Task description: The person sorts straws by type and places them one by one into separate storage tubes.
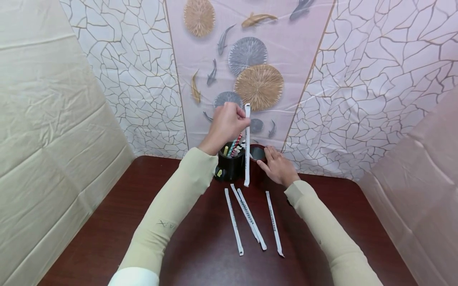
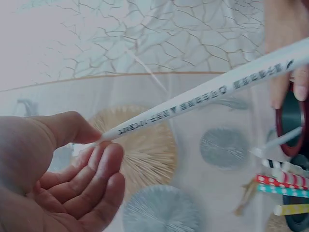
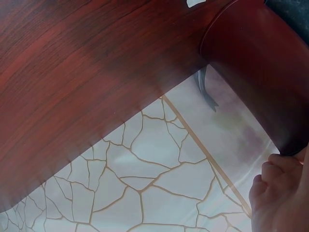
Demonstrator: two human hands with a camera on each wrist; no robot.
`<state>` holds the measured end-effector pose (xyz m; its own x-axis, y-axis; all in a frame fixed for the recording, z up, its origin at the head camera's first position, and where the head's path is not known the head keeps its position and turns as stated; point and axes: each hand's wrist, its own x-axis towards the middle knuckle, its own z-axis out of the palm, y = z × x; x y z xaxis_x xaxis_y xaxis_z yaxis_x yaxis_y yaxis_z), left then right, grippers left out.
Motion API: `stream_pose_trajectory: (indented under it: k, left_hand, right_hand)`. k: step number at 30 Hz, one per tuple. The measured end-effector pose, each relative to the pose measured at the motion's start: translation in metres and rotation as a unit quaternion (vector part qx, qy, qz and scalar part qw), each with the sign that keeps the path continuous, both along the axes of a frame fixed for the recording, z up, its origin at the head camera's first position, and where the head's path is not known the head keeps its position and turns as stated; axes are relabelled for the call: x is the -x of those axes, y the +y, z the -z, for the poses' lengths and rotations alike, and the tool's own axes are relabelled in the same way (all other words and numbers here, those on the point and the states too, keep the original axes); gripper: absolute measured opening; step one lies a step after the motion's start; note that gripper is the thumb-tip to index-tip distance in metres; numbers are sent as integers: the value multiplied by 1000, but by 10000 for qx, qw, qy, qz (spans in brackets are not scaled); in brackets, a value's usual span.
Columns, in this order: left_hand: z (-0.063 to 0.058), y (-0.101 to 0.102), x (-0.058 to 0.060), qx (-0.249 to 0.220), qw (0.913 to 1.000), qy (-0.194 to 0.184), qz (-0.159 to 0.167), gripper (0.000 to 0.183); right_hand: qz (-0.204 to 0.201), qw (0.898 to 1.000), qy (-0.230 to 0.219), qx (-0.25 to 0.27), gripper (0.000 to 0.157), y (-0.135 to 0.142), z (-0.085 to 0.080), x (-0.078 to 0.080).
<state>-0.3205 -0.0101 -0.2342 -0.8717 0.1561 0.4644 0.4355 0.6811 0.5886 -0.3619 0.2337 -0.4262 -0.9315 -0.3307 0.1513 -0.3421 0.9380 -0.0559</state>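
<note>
Between thumb and fingers, my left hand [image 1: 229, 121] pinches a white paper-wrapped straw [image 1: 247, 155] near its upper end. The straw hangs upright in front of two cups in the head view; printing runs along its wrapper [image 2: 198, 99] in the left wrist view. My right hand [image 1: 279, 166] holds a dark red cup [image 3: 256, 72] at its rim, fingers along the far right side. A white straw leans from this cup's mouth in the left wrist view. Just left stands a black cup [image 1: 230, 167] with patterned straws [image 1: 235, 146], red, teal and yellow among them.
Several paper-wrapped straws lie on the dark wood table [image 1: 200, 254]: one at left [image 1: 233, 222], overlapping ones in the middle [image 1: 250, 218], one at right [image 1: 274, 224]. A patterned cloth [image 1: 143, 79] hangs behind the table's back edge.
</note>
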Motion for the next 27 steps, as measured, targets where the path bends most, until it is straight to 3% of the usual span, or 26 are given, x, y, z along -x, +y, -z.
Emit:
stream_pose_trajectory:
  k: [5,10,20,27]
  left_hand:
    - [-14,11,-1,-398,9983,424,-102,6]
    - [-13,18,3,-793,9919,985,-106,8]
    - [14,21,16,-1159,9847,1302,11,9]
    - [42,21,29,-1253,9854,1150,-17,10]
  right_hand:
    - [-36,10000,67,1,80,1,1,1]
    - [-14,9999,92,-90,79,0,1,2]
    - [-10,9998,181,0,79,-1,4,3]
    - [44,9999,155,-38,79,0,3,1]
